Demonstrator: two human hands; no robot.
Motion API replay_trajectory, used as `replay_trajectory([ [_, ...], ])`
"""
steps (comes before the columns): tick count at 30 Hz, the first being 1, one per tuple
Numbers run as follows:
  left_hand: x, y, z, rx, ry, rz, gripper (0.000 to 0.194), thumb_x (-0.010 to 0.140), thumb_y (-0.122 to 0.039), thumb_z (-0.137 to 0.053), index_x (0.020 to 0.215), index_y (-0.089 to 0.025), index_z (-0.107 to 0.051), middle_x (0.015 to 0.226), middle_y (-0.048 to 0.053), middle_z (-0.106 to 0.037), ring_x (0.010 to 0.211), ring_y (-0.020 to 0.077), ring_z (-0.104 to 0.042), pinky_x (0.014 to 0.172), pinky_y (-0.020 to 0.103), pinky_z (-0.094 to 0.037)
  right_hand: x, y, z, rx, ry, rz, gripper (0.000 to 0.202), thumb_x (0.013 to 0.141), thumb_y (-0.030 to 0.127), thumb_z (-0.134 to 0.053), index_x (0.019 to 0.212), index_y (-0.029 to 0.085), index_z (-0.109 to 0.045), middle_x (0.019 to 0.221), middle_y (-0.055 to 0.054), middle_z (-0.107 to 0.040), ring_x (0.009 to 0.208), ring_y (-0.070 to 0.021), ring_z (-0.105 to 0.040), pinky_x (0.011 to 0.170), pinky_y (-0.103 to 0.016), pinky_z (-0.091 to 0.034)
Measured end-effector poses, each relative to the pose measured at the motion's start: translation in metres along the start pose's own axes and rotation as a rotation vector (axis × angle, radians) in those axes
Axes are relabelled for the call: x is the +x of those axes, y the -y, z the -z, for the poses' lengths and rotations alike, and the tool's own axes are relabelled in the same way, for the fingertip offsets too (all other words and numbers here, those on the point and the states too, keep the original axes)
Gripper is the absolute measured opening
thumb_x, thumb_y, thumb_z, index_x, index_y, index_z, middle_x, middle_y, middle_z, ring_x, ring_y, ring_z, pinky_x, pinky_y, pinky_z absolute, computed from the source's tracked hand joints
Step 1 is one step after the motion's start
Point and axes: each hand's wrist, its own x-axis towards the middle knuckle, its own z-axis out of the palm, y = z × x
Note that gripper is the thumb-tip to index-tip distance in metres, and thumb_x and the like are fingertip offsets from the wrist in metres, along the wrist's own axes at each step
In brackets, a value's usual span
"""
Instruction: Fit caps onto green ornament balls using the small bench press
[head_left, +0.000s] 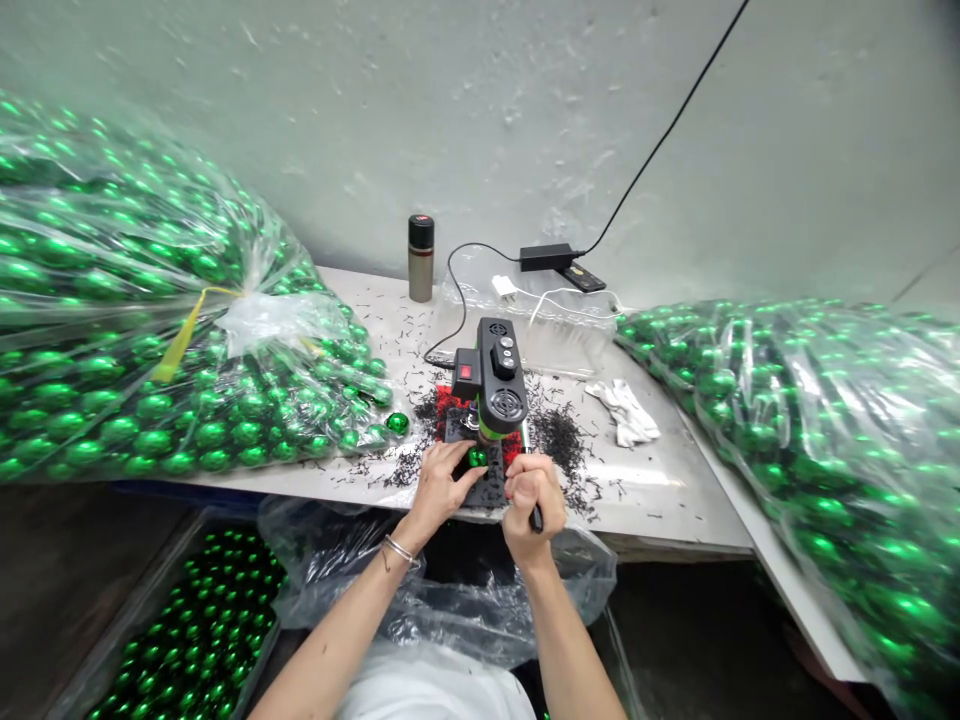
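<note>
A small black bench machine point(504, 365) with a red switch and round vents stands at the middle of the table's front. Under its head sits a shiny green ball point(477, 457). My left hand point(442, 482) grips that ball between thumb and fingers from the left. On the machine's right side, my right hand point(534, 495) is wrapped round a black lever handle point(536, 518), whose end shows below the fist. Another green ball point(397, 423) lies on the table left of the machine, beside the big bag's edge.
Clear bags full of green balls lie left point(97, 400) and right point(810, 430). Black scraps point(559, 440) litter the table point(675, 500). Behind are a bottle point(421, 260), a power adapter point(546, 257) and cables; a white glove point(624, 412) lies right. A bin point(195, 620) of balls stands below left.
</note>
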Motion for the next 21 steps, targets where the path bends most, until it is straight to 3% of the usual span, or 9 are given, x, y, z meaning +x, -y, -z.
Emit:
replay_trajectory([
  [4, -0.001, 0.002, -0.002, -0.004, -0.009, 0.01, 0.027, 0.09, -0.034, -0.067, 0.114, -0.022, -0.068, 0.111, 0.009, -0.074, 0.103, 0.0263, -0.065, 0.099, 0.046, -0.046, -0.013, -0.01, 0.0, 0.014, 0.003, 0.032, 0.027, 0.096, 0.016, -0.041, 0.071, 0.021, -0.047, 0.073, 0.0, -0.054, 0.065, -0.0113, -0.053, 0.061, -0.028, -0.045],
  [10, -0.002, 0.002, -0.003, 0.001, -0.01, 0.009, 0.027, 0.09, -0.034, -0.067, 0.114, -0.021, -0.068, 0.109, 0.009, -0.074, 0.101, 0.0259, -0.065, 0.097, 0.046, -0.046, -0.028, -0.024, -0.004, -0.042, -0.013, 0.075, 0.03, 0.1, 0.022, -0.036, 0.072, 0.021, -0.047, 0.072, 0.001, -0.055, 0.066, -0.012, -0.056, 0.081, -0.037, -0.05],
  [15, -0.002, 0.003, -0.004, -0.005, -0.02, -0.005, 0.028, 0.09, -0.034, -0.067, 0.115, -0.021, -0.068, 0.109, 0.009, -0.074, 0.101, 0.0258, -0.065, 0.097, 0.046, -0.046, -0.032, -0.029, -0.01, -0.014, -0.081, 0.092, 0.033, 0.101, 0.024, -0.034, 0.071, 0.021, -0.047, 0.073, 0.001, -0.055, 0.065, -0.0116, -0.056, 0.083, -0.038, -0.051],
  [21, -0.001, 0.002, -0.005, -0.004, -0.013, -0.002, 0.028, 0.089, -0.034, -0.069, 0.114, -0.02, -0.068, 0.108, 0.009, -0.074, 0.099, 0.0256, -0.065, 0.096, 0.046, -0.046, -0.04, -0.037, -0.008, -0.008, -0.051, 0.057, 0.032, 0.1, 0.025, -0.033, 0.071, 0.022, -0.045, 0.074, 0.001, -0.053, 0.068, -0.0138, -0.06, 0.092, -0.045, -0.048],
])
